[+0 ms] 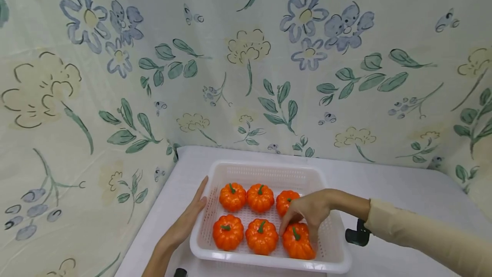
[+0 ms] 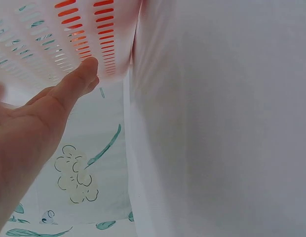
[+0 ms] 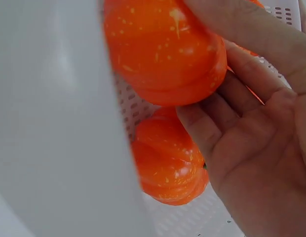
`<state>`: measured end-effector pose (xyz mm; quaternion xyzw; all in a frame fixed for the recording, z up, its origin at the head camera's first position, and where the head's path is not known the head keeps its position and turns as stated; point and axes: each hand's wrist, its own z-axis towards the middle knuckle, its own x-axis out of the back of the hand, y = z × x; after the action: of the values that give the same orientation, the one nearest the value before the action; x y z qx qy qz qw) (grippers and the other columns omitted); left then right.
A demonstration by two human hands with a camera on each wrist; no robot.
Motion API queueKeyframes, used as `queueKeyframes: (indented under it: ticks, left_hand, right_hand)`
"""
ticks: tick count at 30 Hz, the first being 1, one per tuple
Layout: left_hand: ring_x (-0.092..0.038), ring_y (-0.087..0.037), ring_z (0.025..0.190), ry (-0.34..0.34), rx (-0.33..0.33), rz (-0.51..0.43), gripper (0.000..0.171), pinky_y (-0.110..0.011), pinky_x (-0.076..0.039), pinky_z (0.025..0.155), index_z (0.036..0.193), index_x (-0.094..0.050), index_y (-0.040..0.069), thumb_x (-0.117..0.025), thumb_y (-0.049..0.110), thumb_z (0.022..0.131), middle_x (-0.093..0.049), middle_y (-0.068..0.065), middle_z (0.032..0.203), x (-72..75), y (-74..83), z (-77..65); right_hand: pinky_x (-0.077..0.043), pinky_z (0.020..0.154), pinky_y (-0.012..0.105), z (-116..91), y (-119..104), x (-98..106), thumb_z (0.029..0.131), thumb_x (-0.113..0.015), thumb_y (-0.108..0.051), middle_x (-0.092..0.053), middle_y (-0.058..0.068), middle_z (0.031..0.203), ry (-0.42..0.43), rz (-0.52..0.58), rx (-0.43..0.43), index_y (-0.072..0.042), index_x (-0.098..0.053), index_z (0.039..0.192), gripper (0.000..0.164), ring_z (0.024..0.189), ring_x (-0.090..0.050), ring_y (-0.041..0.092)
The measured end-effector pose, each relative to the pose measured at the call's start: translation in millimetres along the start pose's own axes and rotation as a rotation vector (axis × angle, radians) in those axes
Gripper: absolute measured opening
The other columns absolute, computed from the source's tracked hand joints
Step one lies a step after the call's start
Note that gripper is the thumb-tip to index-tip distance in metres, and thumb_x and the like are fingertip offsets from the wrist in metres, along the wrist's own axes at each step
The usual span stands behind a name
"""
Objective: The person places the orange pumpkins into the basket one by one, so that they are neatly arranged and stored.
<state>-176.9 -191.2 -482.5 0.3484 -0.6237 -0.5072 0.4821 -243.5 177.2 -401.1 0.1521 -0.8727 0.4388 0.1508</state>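
Note:
Several orange toy pumpkins with green stems lie in two rows of three in a white plastic basket (image 1: 265,260). My right hand (image 1: 313,208) reaches in from the right and grips the front right pumpkin (image 1: 297,245), thumb on one side and fingers on the other. In the right wrist view this pumpkin (image 3: 163,54) sits between thumb and fingertips, with a second pumpkin (image 3: 168,160) beside it. Along the basket's left side lies my left hand (image 1: 186,221), fingers extended. The left wrist view has its fingertips right at the slotted basket wall (image 2: 121,29).
The basket stands on a table with a white cloth (image 1: 384,195). A flower-patterned curtain (image 1: 246,76) hangs behind and at the left. A black device (image 1: 357,235) is worn at the right wrist, and another dark piece (image 1: 180,272) shows near the left forearm.

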Motion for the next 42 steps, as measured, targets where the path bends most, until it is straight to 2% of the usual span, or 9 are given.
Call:
queueKeyframes:
  ticks: [8, 12, 19, 25, 30, 34, 36, 39, 42]
  left_hand:
    - [0.002, -0.041, 0.161, -0.011, -0.010, 0.013, 0.061, -0.066, -0.010, 0.119, 0.167, 0.000, 0.038, -0.025, 0.047, 0.111, 0.005, -0.002, 0.177, -5.7, 1.5, 3.8]
    - [0.002, -0.040, 0.162, -0.012, -0.015, 0.011, 0.061, -0.066, -0.009, 0.120, 0.167, -0.001, 0.038, -0.025, 0.047, 0.111, 0.005, -0.002, 0.177, -6.6, 1.7, 6.1]
    - [0.003, -0.040, 0.162, -0.015, -0.009, 0.014, 0.062, -0.067, -0.007, 0.121, 0.167, -0.001, 0.038, -0.027, 0.047, 0.111, 0.005, -0.001, 0.177, -6.4, 2.0, 7.3]
    - [0.002, -0.041, 0.162, -0.011, -0.005, 0.004, 0.062, -0.067, -0.007, 0.121, 0.167, -0.001, 0.037, -0.027, 0.046, 0.111, 0.004, -0.003, 0.177, -5.8, 2.6, 6.7]
    - [0.000, -0.042, 0.161, -0.017, -0.009, -0.002, 0.062, -0.069, -0.008, 0.120, 0.167, -0.002, 0.038, -0.027, 0.046, 0.111, 0.003, -0.004, 0.177, -5.2, 2.5, 7.9]
    - [0.000, -0.042, 0.162, -0.026, -0.001, 0.005, 0.061, -0.070, -0.008, 0.120, 0.166, -0.001, 0.040, -0.027, 0.046, 0.111, 0.004, -0.002, 0.177, -4.0, 1.8, 7.7]
    - [0.001, -0.041, 0.162, -0.032, -0.001, 0.009, 0.060, -0.071, -0.006, 0.120, 0.166, -0.001, 0.041, -0.026, 0.046, 0.112, 0.004, -0.001, 0.177, -3.0, 2.0, 7.9]
    - [0.001, -0.040, 0.162, -0.029, 0.000, 0.028, 0.060, -0.071, -0.004, 0.121, 0.166, -0.001, 0.041, -0.026, 0.046, 0.112, 0.003, 0.000, 0.177, 1.0, 3.2, 8.3]
    - [0.001, -0.040, 0.163, -0.028, -0.001, 0.059, 0.061, -0.071, -0.004, 0.121, 0.166, 0.000, 0.040, -0.026, 0.046, 0.112, 0.004, 0.000, 0.177, 6.5, 3.9, 8.6]
  right_hand:
    - [-0.037, 0.120, 0.020, -1, 2, -4, 0.080, -0.085, 0.000, -0.065, -0.012, 0.140, 0.002, 0.045, -0.052, -0.019, -0.067, 0.137, 0.063, 0.132, -0.053, -0.006]
    - [-0.038, 0.119, 0.021, -4, 6, -6, 0.079, -0.086, -0.002, -0.064, -0.014, 0.140, 0.035, 0.020, -0.052, -0.020, -0.065, 0.137, 0.064, 0.132, -0.053, -0.005]
    - [-0.041, 0.114, 0.018, -8, 8, -14, 0.078, -0.088, -0.006, -0.062, -0.018, 0.138, 0.084, -0.008, -0.102, -0.024, -0.062, 0.138, 0.068, 0.126, -0.054, -0.007]
    - [-0.042, 0.119, 0.028, -15, 3, -15, 0.078, -0.090, -0.010, -0.062, -0.015, 0.142, 0.151, -0.013, -0.064, -0.023, -0.061, 0.141, 0.071, 0.134, -0.054, 0.001]
    - [-0.045, 0.118, 0.049, -32, -2, -17, 0.079, -0.088, -0.017, -0.062, -0.008, 0.147, 0.289, 0.015, 0.000, -0.022, -0.062, 0.143, 0.069, 0.137, -0.057, 0.012]
    - [-0.042, 0.115, 0.063, -49, -5, -23, 0.088, -0.080, -0.024, -0.058, 0.002, 0.153, 0.401, 0.055, 0.082, -0.018, -0.060, 0.146, 0.061, 0.143, -0.054, 0.022]
    - [-0.040, 0.115, 0.067, -60, -4, -27, 0.093, -0.074, -0.026, -0.056, 0.005, 0.155, 0.471, 0.084, 0.108, -0.017, -0.058, 0.148, 0.057, 0.145, -0.052, 0.020]
    - [-0.044, 0.109, 0.070, -78, 2, -36, 0.100, -0.066, -0.022, -0.057, 0.007, 0.154, 0.644, 0.113, 0.128, -0.017, -0.058, 0.148, 0.049, 0.142, -0.054, 0.011]
    - [-0.049, 0.103, 0.069, -94, 12, -49, 0.104, -0.057, -0.017, -0.059, 0.006, 0.152, 0.866, 0.128, 0.120, -0.019, -0.058, 0.147, 0.043, 0.137, -0.057, 0.006]
